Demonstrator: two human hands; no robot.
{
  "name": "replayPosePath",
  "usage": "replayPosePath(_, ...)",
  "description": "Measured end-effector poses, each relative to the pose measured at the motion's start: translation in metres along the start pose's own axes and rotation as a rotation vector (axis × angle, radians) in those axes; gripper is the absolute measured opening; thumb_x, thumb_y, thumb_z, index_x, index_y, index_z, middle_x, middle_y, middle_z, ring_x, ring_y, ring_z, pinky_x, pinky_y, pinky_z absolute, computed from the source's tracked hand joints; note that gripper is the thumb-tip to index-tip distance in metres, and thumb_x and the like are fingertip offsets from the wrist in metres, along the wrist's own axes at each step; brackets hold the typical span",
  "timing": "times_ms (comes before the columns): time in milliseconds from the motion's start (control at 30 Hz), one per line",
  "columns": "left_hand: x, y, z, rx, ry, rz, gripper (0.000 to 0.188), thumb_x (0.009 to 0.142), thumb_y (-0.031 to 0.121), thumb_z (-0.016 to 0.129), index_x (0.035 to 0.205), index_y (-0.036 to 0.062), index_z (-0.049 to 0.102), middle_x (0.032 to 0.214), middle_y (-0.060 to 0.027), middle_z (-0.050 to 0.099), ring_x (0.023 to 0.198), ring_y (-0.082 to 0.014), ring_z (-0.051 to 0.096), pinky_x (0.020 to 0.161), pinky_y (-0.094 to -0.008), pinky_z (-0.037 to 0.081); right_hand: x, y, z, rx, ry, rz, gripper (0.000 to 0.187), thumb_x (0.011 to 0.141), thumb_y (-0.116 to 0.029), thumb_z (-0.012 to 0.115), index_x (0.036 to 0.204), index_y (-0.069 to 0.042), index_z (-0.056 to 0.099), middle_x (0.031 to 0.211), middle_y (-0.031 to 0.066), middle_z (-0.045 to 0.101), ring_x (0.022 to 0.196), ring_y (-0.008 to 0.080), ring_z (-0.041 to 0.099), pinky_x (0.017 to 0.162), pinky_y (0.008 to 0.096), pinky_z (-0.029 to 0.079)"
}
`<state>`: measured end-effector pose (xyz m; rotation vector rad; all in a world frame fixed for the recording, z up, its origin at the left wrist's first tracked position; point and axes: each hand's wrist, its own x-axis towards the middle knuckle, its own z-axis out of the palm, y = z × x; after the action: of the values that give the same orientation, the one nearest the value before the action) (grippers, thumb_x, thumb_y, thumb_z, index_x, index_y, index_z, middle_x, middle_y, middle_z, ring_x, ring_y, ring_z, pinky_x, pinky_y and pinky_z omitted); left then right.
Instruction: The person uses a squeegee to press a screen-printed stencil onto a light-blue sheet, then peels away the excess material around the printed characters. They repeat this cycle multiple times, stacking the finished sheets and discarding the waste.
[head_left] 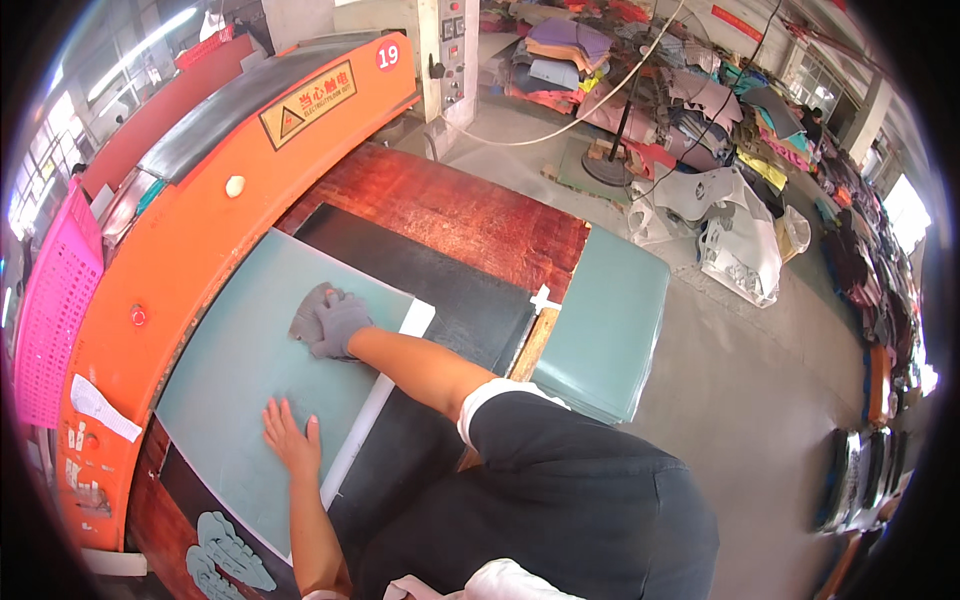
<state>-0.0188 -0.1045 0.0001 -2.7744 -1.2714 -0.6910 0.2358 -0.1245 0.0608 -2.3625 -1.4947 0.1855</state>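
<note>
A pale teal sheet (235,385) lies on a black board (450,280), with a white strip (372,415) along its near right edge. My bare left hand (291,437) rests flat on the sheet, fingers spread. On its far part is my right hand (343,325) in a grey glove. Its fingers curl over a small grey-brown piece (309,308) with fine ridges, whose kind I cannot make out. Several teal cut-out pieces (235,552) with lobed edges lie beyond the sheet's lower left corner.
An orange press beam (190,235) with a warning label arches over the board's left side. Red-brown boarding (450,215) borders the far side. A stack of teal sheets (605,320) stands right. A pink basket (55,310) is far left; piled material (700,100) lies behind.
</note>
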Motion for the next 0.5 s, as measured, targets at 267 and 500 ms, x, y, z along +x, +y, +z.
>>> replayPosePath(267,0.007,0.004,0.012,0.069,-0.27,-0.075,0.057,0.089,0.028,0.052,0.139,0.0078,0.036,0.15,-0.0116,0.025,0.14,-0.0332,0.018,0.109,-0.0562,0.013,-0.005,0.003,-0.003,-0.094,-0.083,-0.037,0.089,0.059,-0.05,0.069,0.135,-0.012,0.041,0.143,0.0152,0.035,0.117,0.0371,0.044,0.089,0.0474,0.042)
replayPosePath(500,-0.014,0.012,0.009,0.089,-0.308,-0.08,0.057,0.09,0.026,0.05,0.141,0.0071,0.032,0.151,-0.0124,0.023,0.14,-0.0332,0.015,0.11,-0.0551,0.011,-0.025,0.021,-0.022,0.155,-0.166,-0.047,0.085,0.058,-0.045,0.07,0.132,-0.011,0.047,0.139,0.0176,0.039,0.115,0.0351,0.047,0.09,0.0428,0.043)
